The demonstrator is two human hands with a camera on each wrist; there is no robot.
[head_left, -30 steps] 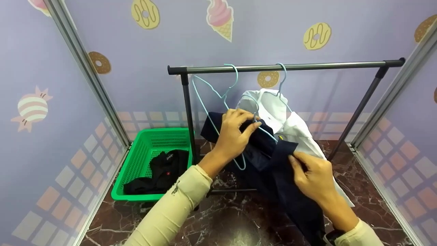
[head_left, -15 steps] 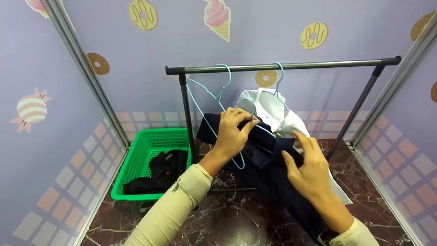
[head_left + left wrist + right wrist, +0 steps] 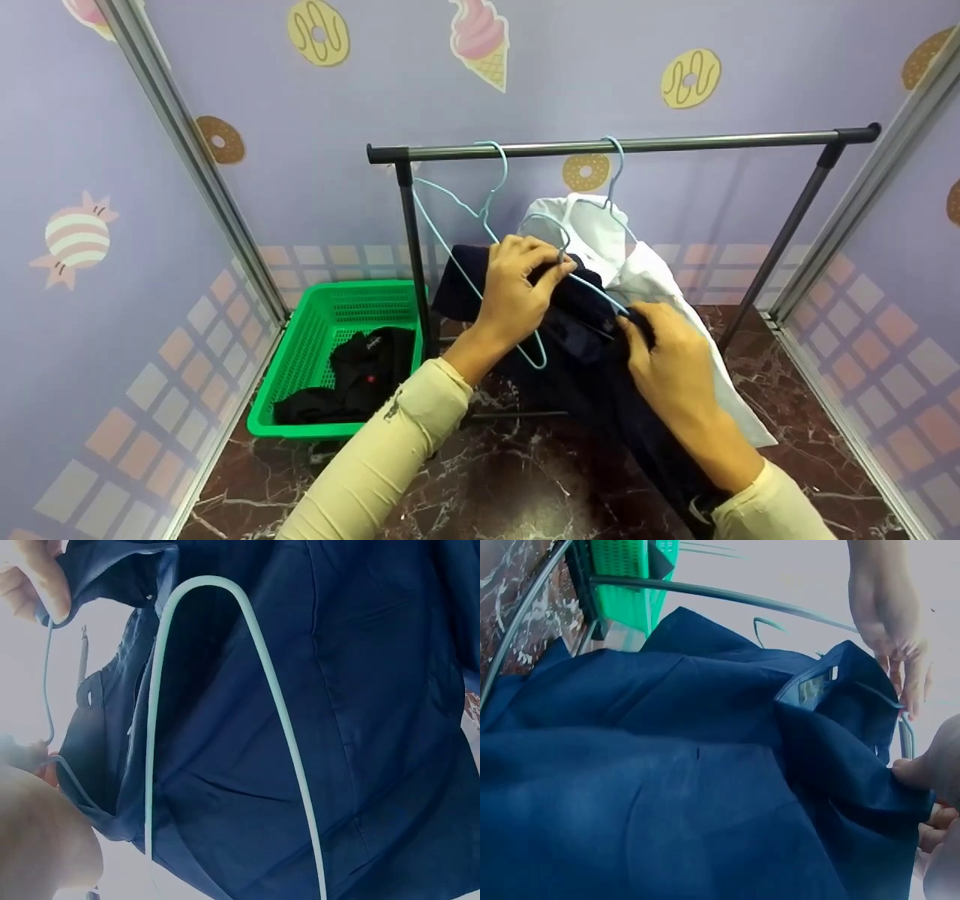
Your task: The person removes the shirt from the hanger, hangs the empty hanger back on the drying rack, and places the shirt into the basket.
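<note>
A navy-blue collared garment (image 3: 559,375) hangs between the hands, with a light-blue wire hanger (image 3: 596,289) at its neck opening. My left hand (image 3: 517,289) pinches that hanger by the base of its hook. With thumb and fingers, my right hand (image 3: 675,364) grips the navy cloth near the hanger's right arm; its pinch on the collar edge also shows in the right wrist view, beside the garment (image 3: 682,795). In the left wrist view, the loop of another wire hanger (image 3: 274,675) crosses in front of the navy cloth (image 3: 390,735).
A metal clothes rack (image 3: 720,141) stands ahead. On it hang a bare light-blue hanger (image 3: 489,202) and a white shirt (image 3: 656,281) on a hanger. At left, a green basket (image 3: 322,431) holds a black garment (image 3: 371,375). Patterned walls enclose the sides.
My right hand let go of the collar flap, opened, then took hold of the cloth closer to the hanger. My left hand keeps its pinch on the hanger, almost in place.
</note>
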